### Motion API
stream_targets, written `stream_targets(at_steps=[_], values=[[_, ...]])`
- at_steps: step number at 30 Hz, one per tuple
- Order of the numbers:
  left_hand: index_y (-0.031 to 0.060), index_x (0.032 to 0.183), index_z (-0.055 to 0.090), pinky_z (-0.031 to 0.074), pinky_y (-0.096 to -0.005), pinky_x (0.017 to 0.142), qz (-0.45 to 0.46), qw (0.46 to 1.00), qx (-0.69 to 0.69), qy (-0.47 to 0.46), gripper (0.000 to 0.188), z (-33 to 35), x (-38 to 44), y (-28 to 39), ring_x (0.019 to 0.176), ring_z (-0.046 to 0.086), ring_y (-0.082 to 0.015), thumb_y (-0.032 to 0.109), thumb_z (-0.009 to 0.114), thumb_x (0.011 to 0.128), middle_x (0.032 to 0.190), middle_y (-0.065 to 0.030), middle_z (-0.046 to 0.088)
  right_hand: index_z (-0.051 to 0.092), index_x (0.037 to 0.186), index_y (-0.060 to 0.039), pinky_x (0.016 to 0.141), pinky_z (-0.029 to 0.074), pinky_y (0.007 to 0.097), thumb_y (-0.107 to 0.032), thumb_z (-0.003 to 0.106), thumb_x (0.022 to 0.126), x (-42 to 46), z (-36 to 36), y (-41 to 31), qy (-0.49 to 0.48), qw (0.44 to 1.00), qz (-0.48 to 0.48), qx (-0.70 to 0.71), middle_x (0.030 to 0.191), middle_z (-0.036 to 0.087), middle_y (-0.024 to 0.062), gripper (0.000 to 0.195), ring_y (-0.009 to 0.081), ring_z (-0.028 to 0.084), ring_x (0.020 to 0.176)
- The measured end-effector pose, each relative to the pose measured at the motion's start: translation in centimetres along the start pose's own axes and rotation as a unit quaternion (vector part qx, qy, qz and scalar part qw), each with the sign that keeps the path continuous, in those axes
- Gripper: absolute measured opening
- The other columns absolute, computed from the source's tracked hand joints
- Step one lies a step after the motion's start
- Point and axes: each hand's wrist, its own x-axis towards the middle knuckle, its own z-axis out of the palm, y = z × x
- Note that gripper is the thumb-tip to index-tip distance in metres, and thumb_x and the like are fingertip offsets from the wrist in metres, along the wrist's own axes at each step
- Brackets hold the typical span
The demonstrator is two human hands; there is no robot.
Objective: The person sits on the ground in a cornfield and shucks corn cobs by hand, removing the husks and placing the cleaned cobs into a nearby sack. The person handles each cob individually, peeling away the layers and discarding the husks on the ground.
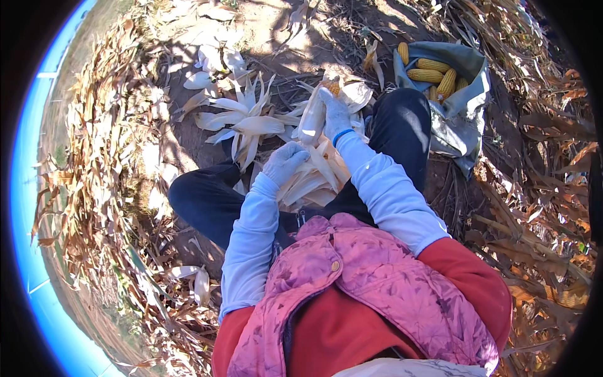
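Note:
In a pale work glove, my right hand (pixel 335 112) grips a corn ear (pixel 332 87) whose orange-yellow kernels show at the far end, with pale husk still around the rest. My left hand (pixel 284 162), gloved too, is closed by the near end of that ear, over loose dry corn husks (pixel 313 181) heaped between my legs. Whether its fingers pinch a husk leaf cannot be told. Opened husks (pixel 249 115) lie spread beyond my left knee. Husked yellow corn ears (pixel 426 75) rest in the mouth of a grey-green sack (pixel 464 118) beyond my right knee.
Dry corn stalks and leaves (pixel 99 141) are piled along the left side. More stalks (pixel 541 235) stand or lie on the right. Bare soil (pixel 268 28) with scattered husks lies ahead. My bent legs (pixel 202 198) frame the husk heap.

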Motion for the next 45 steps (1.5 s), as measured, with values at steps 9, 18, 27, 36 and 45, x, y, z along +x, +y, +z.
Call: stream_targets(at_steps=[9, 18, 27, 36, 45], values=[[0.0029, 0.14, 0.048, 0.052, -0.0374, 0.093, -0.025, 0.984, 0.011, 0.174, 0.075, 0.8, 3.1, -1.0, 0.105, 0.065, -0.0273, 0.032, 0.082, 0.079, 0.124, -0.0194, 0.064, 0.062, 0.126, -0.0032, 0.087, 0.05, 0.0316, -0.038, 0.058, 0.101, -1.2, 1.0, 1.2, -0.192, 0.963, -0.06, -0.181, 0.109, 0.066, 0.007, 0.043, 0.0186, 0.062, 0.094], [0.0038, 0.137, 0.051, 0.056, -0.0314, 0.083, -0.027, 0.904, -0.385, 0.181, 0.054, 2.0, 3.6, -1.8, 0.099, 0.065, -0.018, 0.024, 0.074, 0.092, 0.116, -0.0094, 0.064, 0.068, 0.117, -0.0051, 0.083, 0.052, 0.0343, -0.05, 0.049, 0.104, -3.7, 1.4, 1.1, -0.111, 0.983, -0.049, -0.138, 0.102, 0.069, 0.0105, 0.05, 0.0196, 0.063, 0.091], [0.0002, 0.134, 0.053, 0.059, -0.036, 0.076, -0.069, 0.8, -0.516, 0.299, 0.054, -1.9, 4.1, -4.1, 0.088, 0.068, -0.0237, 0.039, 0.065, 0.099, 0.111, -0.0133, 0.065, 0.067, 0.097, -0.005, 0.074, 0.057, 0.0422, -0.047, 0.05, 0.105, -4.8, 1.9, 0.9, -0.213, 0.964, 0.145, -0.063, 0.084, 0.065, 0.0062, 0.046, 0.0185, 0.059, 0.068], [0.0002, 0.134, 0.052, 0.057, -0.0351, 0.078, -0.059, 0.87, -0.301, 0.385, 0.052, -3.8, 5.5, -7.7, 0.093, 0.068, -0.0257, 0.023, 0.071, 0.092, 0.11, -0.0162, 0.065, 0.071, 0.117, -0.009, 0.094, 0.052, 0.0331, -0.041, 0.056, 0.098, -5.5, 2.7, -4.0, -0.328, 0.749, 0.111, -0.565, 0.111, 0.072, 0.0086, 0.04, 0.0185, 0.066, 0.104], [0.0006, 0.15, 0.035, 0.045, -0.0417, 0.104, -0.067, 0.943, 0.046, 0.322, 0.083, -0.1, 2.8, -2.5, 0.124, 0.058, -0.0345, 0.031, 0.076, 0.086, 0.137, -0.0229, 0.056, 0.066, 0.121, -0.0053, 0.093, 0.052, 0.0331, -0.043, 0.049, 0.102, -3.2, -0.1, -0.3, -0.296, 0.865, 0.051, -0.403, 0.11, 0.068, 0.0077, 0.046, 0.0201, 0.066, 0.101]])
